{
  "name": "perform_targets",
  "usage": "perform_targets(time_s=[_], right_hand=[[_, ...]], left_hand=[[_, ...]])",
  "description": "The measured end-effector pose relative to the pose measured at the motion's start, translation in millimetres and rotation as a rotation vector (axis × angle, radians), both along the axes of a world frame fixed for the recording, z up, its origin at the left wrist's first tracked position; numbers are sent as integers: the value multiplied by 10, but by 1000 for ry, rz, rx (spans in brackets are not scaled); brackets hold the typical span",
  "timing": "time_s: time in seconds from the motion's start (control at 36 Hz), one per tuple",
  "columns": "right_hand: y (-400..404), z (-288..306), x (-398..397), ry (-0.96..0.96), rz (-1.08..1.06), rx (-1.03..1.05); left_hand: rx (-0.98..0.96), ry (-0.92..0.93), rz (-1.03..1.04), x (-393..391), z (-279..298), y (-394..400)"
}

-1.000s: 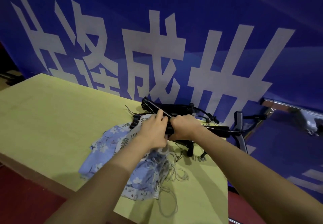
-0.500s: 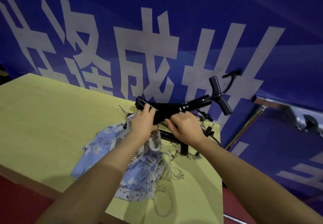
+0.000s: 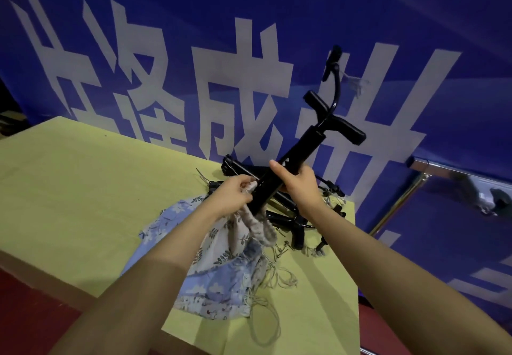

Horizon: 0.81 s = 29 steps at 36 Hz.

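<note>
A black folded hanger frame [image 3: 300, 149] with a T-shaped handle and a curved hook on top is tilted up over the table's far right part. My right hand [image 3: 297, 180] grips its shaft from the right. My left hand [image 3: 235, 192] pinches a beige and floral cloth [image 3: 249, 221] at the shaft's lower end. The cloth hangs down onto a heap of blue floral fabric with loose strings [image 3: 219, 279].
More black folded hanger frames [image 3: 288, 218] lie on the yellow-green table [image 3: 83, 188] behind my hands. A blue banner with large white characters [image 3: 249, 77] stands right behind the table. A chrome rail [image 3: 415, 166] is at the right; red floor lies below.
The black frame has been lifted off the pile and swung from nearly flat to steeply upright, its handle now high. My left hand moved from the frame to pinching the cloth at its lower end.
</note>
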State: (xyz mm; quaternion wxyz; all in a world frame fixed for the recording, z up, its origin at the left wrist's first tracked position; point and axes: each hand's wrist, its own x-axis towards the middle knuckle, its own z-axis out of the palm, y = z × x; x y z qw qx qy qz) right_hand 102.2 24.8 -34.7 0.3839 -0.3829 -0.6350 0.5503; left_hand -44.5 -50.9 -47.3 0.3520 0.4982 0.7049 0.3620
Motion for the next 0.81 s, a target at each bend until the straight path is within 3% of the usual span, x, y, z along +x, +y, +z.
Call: perform_targets(time_s=[0.11, 0.19, 0.33, 0.47, 0.56, 0.69, 0.81], right_hand=[[-85, -108, -62, -35, 20, 23], [-152, -163, -128, -58, 42, 51], [-185, -291, -208, -193, 165, 90], [-226, -524, -293, -483, 203, 198], [-277, -517, -341, -587, 225, 237], [-223, -495, -348, -775, 339, 290], [-185, -489, -307, -744, 405, 237]], left_hand=[[136, -201, 332, -36, -50, 11], [182, -272, 435, -33, -84, 10], [294, -223, 444, -67, -109, -42], [232, -145, 194, 17, -46, -99], [221, -45, 196, 19, -109, -83], [216, -106, 175, -8, -157, -153], [206, -20, 151, 1, -195, -145]])
